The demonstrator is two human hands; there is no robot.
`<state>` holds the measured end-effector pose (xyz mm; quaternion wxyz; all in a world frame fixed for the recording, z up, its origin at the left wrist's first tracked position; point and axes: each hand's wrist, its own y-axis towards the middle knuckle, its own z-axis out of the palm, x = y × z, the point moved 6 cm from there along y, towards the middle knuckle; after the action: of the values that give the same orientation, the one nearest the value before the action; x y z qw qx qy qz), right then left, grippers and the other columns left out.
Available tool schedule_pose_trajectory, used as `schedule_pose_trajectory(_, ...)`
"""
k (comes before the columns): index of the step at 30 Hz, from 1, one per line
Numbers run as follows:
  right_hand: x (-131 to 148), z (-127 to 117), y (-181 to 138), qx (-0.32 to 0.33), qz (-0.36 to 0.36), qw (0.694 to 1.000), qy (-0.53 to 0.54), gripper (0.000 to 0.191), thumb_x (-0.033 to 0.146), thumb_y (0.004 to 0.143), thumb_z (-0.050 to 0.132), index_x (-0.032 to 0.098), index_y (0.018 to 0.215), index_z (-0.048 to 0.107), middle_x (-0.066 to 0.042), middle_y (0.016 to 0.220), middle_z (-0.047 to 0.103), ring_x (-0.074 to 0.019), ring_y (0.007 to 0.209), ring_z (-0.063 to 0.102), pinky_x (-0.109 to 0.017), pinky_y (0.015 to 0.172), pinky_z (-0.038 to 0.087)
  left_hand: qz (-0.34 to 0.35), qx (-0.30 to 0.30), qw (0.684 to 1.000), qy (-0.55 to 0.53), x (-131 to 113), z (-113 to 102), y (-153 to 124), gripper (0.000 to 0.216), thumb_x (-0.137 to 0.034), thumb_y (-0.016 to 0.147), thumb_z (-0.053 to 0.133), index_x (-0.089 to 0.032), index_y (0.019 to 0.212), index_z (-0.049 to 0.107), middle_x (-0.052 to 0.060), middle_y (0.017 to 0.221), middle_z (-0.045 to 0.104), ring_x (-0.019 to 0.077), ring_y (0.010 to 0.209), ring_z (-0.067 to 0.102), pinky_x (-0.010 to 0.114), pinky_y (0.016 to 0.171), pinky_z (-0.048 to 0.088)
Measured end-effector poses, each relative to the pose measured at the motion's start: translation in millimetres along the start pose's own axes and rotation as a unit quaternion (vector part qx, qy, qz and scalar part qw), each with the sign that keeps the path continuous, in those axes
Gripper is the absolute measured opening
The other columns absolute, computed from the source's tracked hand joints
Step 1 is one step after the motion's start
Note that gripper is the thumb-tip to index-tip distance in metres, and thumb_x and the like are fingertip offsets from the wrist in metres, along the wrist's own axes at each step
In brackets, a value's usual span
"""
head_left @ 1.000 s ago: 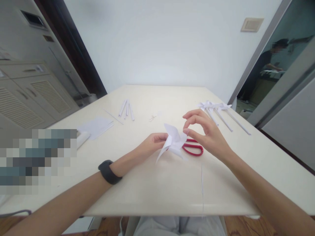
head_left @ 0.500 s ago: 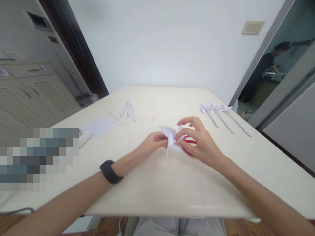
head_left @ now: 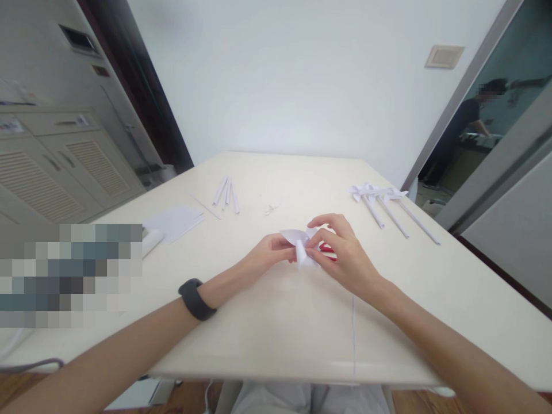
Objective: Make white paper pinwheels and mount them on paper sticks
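Note:
A folded white paper pinwheel [head_left: 302, 253] is held just above the table between both hands, its curled blades standing up. My left hand [head_left: 276, 250] grips it from the left, thumb and fingers closed on its edge. On the other side, my right hand [head_left: 340, 244] pinches near the pinwheel's middle with thumb and index finger, the other fingers curved above. Red-handled scissors [head_left: 328, 250] lie partly hidden behind my right hand. A thin white strip [head_left: 354, 333] runs down the table below my right wrist.
Finished paper pinwheels on sticks [head_left: 379, 201] lie at the right. Several rolled paper tubes [head_left: 227, 192] and a stack of paper sheets [head_left: 172, 221] sit at the left. Small scraps [head_left: 271, 209] lie behind my hands. A person [head_left: 461, 126] stands beyond the doorway.
The thin white strip that hung below the pinwheel no longer shows. Both hands keep their hold, with the right hand slightly lower and more of the scissors covered.

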<state>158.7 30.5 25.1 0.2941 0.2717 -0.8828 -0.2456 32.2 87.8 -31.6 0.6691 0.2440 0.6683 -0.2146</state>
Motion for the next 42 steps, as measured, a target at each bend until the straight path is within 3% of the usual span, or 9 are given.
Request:
schedule_pose_trajectory(12, -10.2, -8.0, 2.8, -0.039, 0.025, 0.999, 0.019, 0.009, 0.014, 0.081, 0.057, 0.022, 0.082, 0.061, -0.006, 0.109, 0.053, -0.0205, 0.105, 0.049, -0.038, 0.089, 0.042, 0.023, 0.005, 0.998, 0.063, -11.4, -5.2, 0.8, 0.018, -0.029, 0.076, 0.063, -0.018, 0.089, 0.066, 0.002, 0.084, 0.061, 0.0137, 0.076, 0.052, 0.026, 0.071, 0.039)
schedule_pose_trajectory(16, -17.6, -14.3, 4.9, -0.065, 0.042, 0.996, 0.051, 0.007, 0.016, 0.081, 0.059, 0.022, 0.078, 0.06, -0.005, 0.104, 0.054, -0.0202, 0.104, 0.051, -0.038, 0.09, 0.041, 0.02, 0.003, 0.988, 0.154, -15.7, -19.3, 4.1, 0.023, -0.035, 0.078, 0.057, -0.02, 0.095, 0.064, 0.002, 0.084, 0.063, 0.0149, 0.077, 0.056, 0.027, 0.072, 0.044)
schedule_pose_trajectory(18, -21.2, -17.9, 5.7, -0.075, 0.061, 0.993, 0.066, 0.007, 0.018, 0.08, 0.061, 0.023, 0.075, 0.06, -0.004, 0.104, 0.054, -0.0201, 0.103, 0.052, -0.038, 0.09, 0.04, 0.021, -0.021, 0.957, 0.289, -18.8, -42.6, 7.1, 0.027, -0.035, 0.081, 0.051, -0.021, 0.101, 0.062, 0.004, 0.088, 0.065, 0.0171, 0.081, 0.059, 0.028, 0.072, 0.047)
schedule_pose_trajectory(20, -23.9, -21.1, 6.2, -0.082, 0.082, 0.99, 0.08, 0.007, 0.019, 0.08, 0.061, 0.023, 0.074, 0.06, -0.003, 0.103, 0.055, -0.0198, 0.102, 0.053, -0.038, 0.091, 0.04, 0.047, -0.114, 0.846, 0.519, -28.1, -80.0, 7.8, 0.024, -0.029, 0.081, 0.045, -0.022, 0.096, 0.064, 0.003, 0.092, 0.066, 0.0175, 0.082, 0.061, 0.027, 0.073, 0.048)
schedule_pose_trajectory(22, -25.7, -23.2, 6.4, -0.084, 0.1, 0.987, 0.093, 0.007, 0.02, 0.08, 0.061, 0.023, 0.073, 0.061, -0.003, 0.104, 0.055, -0.0195, 0.102, 0.053, -0.037, 0.09, 0.04, 0.043, -0.202, 0.786, 0.583, -32.0, -122.1, 4.8, 0.029, -0.016, 0.079, 0.039, -0.018, 0.095, 0.063, 0.009, 0.102, 0.062, 0.0237, 0.095, 0.057, 0.036, 0.084, 0.043)
schedule_pose_trajectory(25, -27.1, -24.7, 6.3, -0.082, 0.118, 0.984, 0.107, 0.007, 0.021, 0.08, 0.06, 0.023, 0.074, 0.061, -0.002, 0.104, 0.055, -0.0192, 0.102, 0.053, -0.036, 0.088, 0.041, 0.01, -0.255, 0.729, 0.635, -25.5, -172.4, -0.9, 0.037, -0.006, 0.071, 0.037, -0.016, 0.094, 0.064, 0.012, 0.102, 0.06, 0.0297, 0.101, 0.053, 0.043, 0.086, 0.039)
schedule_pose_trajectory(28, -27.6, -25.8, 6.4, -0.086, 0.119, 0.982, 0.116, 0.006, 0.021, 0.08, 0.06, 0.023, 0.074, 0.061, -0.002, 0.103, 0.055, -0.0187, 0.1, 0.053, -0.037, 0.087, 0.042, -0.028, -0.248, 0.704, 0.665, -12.2, -200.3, -4.2, 0.038, -0.004, 0.066, 0.042, -0.019, 0.092, 0.065, 0.01, 0.1, 0.063, 0.028, 0.095, 0.056, 0.038, 0.078, 0.043)
schedule_pose_trajectory(34, -27.6, -29.5, 6.8, -0.103, 0.11, 0.981, 0.122, 0.004, 0.021, 0.08, 0.06, 0.023, 0.076, 0.061, -0.003, 0.103, 0.055, -0.0184, 0.098, 0.054, -0.036, 0.083, 0.045, -0.049, -0.255, 0.665, 0.7, -0.9, -214.9, -4.3, 0.032, -0.01, 0.074, 0.039, -0.019, 0.091, 0.064, 0.012, 0.102, 0.065, 0.0313, 0.092, 0.058, 0.037, 0.068, 0.043)
schedule_pose_trajectory(42, -28.0, -31.2, 6.2, -0.11, 0.105, 0.98, 0.13, 0.005, 0.022, 0.08, 0.059, 0.023, 0.076, 0.061, -0.002, 0.102, 0.056, -0.0178, 0.097, 0.054, -0.036, 0.082, 0.045, -0.006, -0.204, 0.652, 0.73, -3.9, -197.0, 3.4, 0.025, -0.013, 0.078, 0.038, -0.019, 0.083, 0.061, 0.011, 0.094, 0.065, 0.0269, 0.092, 0.056, 0.034, 0.071, 0.041)
